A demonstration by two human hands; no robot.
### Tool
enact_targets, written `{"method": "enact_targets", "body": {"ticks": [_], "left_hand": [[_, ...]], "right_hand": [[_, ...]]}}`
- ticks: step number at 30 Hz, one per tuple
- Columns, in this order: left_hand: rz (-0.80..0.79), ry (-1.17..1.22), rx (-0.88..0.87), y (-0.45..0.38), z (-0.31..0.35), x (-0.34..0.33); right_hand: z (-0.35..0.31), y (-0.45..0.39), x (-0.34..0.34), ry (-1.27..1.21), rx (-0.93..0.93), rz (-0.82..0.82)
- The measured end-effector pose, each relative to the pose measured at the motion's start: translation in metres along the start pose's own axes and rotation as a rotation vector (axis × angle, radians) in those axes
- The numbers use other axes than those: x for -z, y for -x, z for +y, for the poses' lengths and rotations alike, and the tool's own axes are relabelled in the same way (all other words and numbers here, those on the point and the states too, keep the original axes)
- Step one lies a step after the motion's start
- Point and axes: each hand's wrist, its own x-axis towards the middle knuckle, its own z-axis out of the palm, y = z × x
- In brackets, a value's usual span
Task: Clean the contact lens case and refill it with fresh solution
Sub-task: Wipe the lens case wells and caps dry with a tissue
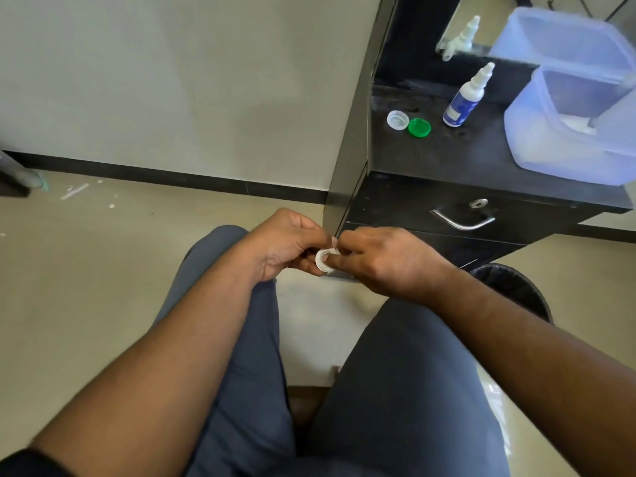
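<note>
Left hand [280, 244] pinches the case [323, 260]; right hand [382, 259] pokes a finger inside, below the bottle [464, 98]. Rub every corner gently.

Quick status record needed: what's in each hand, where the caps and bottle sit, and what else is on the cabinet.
left hand: holds white lens case
right hand: fingers on the case, rubbing or wiping it; grip unclear
white cap: on cabinet, off the case
green cap: touching white cap
bottle: upright, right of caps
tub: right end of the cabinet
</note>
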Motion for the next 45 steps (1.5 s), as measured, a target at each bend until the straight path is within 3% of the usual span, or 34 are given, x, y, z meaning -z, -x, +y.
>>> {"method": "enact_targets", "body": {"ticks": [13,23,31,39,45], "left_hand": [[-0.162,0.113,0.131,0.012,0.002,0.009],[-0.107,0.125,0.140,0.009,-0.002,0.001],[0.046,0.172,0.080,-0.001,-0.007,0.004],[0.242,0.286,-0.101,-0.006,-0.012,0.005],[0.338,0.331,-0.132,-0.002,-0.014,0.003]], "right_hand": [[0.004,-0.004,0.017,0.259,0.257,0.051],[0.005,-0.005,0.022,0.358,0.380,-0.084],[0.005,-0.015,0.005,0.356,0.167,-0.092],[-0.030,-0.027,-0.011,0.017,-0.517,-0.044],[-0.049,-0.038,-0.026,-0.337,-0.850,0.142]]}}
